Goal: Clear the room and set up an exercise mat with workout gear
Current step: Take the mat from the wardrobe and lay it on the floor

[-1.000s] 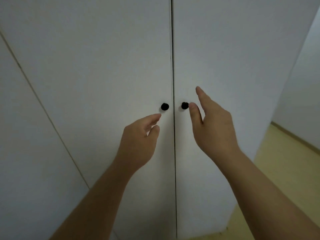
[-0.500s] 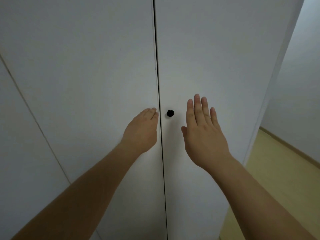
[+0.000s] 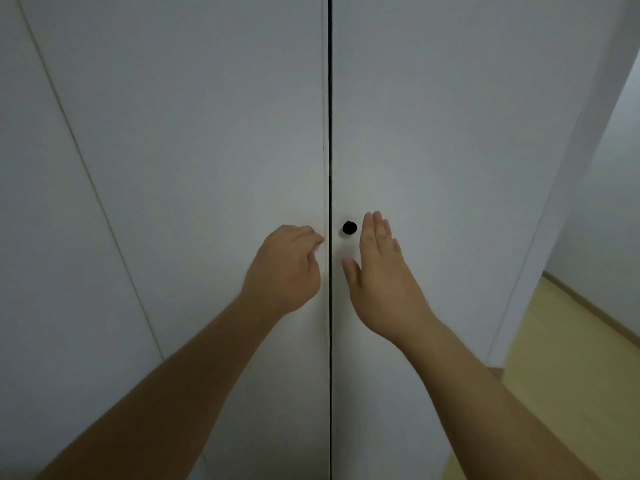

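A white wardrobe fills the view, with its left door and right door meeting at a dark centre gap. My left hand has its fingers curled at the inner edge of the left door, covering that door's knob. The left door's edge stands slightly proud of the gap. My right hand lies flat with straight fingers against the right door, just right of its black knob. No mat or workout gear is in view.
Another white panel adjoins the wardrobe on the left. Yellowish wooden floor shows at the lower right, bounded by a white wall with a skirting board.
My left hand went from reaching with a loose pinch to curling over the left knob, which is now hidden. My right hand left the right knob and flattened on the door beside it.
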Motion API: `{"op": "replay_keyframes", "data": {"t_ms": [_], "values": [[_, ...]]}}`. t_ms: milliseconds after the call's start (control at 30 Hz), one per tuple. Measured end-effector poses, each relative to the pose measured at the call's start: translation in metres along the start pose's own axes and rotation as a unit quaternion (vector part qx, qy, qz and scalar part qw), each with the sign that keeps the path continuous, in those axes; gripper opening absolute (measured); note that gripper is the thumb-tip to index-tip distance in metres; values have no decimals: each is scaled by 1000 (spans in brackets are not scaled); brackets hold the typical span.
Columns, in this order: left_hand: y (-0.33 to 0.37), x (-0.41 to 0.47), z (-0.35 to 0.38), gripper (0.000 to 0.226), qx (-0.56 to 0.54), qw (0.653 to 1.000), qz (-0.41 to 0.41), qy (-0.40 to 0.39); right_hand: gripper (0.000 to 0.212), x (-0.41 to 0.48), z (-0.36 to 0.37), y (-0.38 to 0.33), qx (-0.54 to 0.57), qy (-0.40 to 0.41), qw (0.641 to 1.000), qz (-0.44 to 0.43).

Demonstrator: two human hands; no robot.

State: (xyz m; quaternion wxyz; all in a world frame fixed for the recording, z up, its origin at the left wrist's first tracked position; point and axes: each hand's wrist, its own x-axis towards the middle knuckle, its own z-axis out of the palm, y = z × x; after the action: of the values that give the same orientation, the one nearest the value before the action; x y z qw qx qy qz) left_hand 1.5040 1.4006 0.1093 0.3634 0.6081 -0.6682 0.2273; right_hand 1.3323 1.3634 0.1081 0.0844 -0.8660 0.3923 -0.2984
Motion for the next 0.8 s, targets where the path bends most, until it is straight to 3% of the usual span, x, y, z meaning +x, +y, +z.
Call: {"op": "replay_keyframes", "data": {"t_ms": [67, 167, 267, 433, 600, 800], "values": [[5, -13, -13, 23, -13, 1000, -1, 28, 68, 2, -3, -10, 136, -49, 989, 31], [9, -34, -31, 18, -41, 997, -32, 63, 56, 10, 1, -23, 225, -107, 968, 35], [11, -47, -42, 20, -45, 994, -61, 78, 29, 10, 14, -31, 291, -81, 953, 32], [21, -67, -48, 40, -114, 980, -155, 51, 27, 3, 22, -29, 310, -52, 949, 38], [30, -84, -62, 36, -284, 900, -323, 77, 23, -10, 19, -33, 299, -51, 953, 20], [35, -126, -98, 46, -315, 873, -368, 65, 12, -36, 12, -61, 337, -116, 934, -38]]}}
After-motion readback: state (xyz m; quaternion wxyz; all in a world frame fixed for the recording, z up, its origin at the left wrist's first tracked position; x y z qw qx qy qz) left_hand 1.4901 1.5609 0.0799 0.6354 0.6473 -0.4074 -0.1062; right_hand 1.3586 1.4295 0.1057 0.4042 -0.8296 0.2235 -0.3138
